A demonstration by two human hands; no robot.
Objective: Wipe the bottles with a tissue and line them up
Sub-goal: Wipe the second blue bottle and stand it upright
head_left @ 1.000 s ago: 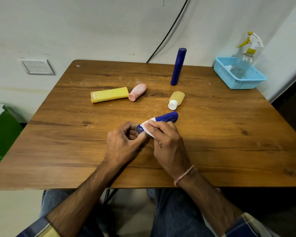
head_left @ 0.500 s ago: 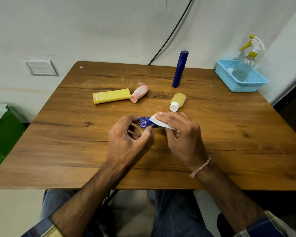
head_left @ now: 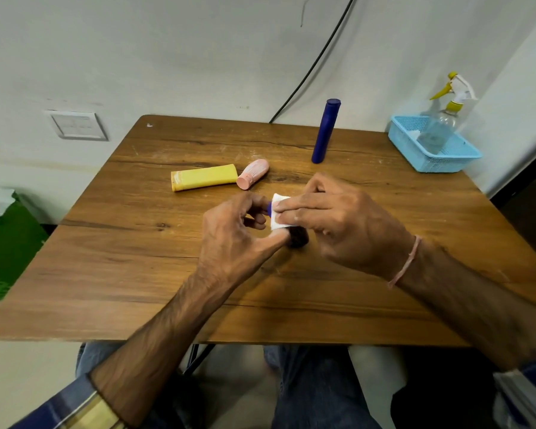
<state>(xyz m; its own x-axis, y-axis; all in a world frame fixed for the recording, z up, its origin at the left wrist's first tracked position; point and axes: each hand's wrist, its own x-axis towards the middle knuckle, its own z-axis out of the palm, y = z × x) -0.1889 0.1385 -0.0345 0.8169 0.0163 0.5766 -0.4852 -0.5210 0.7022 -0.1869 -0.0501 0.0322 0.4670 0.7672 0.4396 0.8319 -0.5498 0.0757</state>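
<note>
While the left hand [head_left: 229,239] grips a small blue bottle [head_left: 297,237] and the right hand [head_left: 347,224] pinches a tissue [head_left: 278,212] on it, a spray bottle [head_left: 440,131] sits in the basket [head_left: 440,164].

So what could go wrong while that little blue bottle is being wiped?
The small blue bottle, pinched by the left hand and wrapped in tissue by the right hand, could slip from that grip. The tall blue bottle stands upright just beyond the right hand; a careless reach might topple it. The pink bottle lies on its side and may roll if bumped.
</note>
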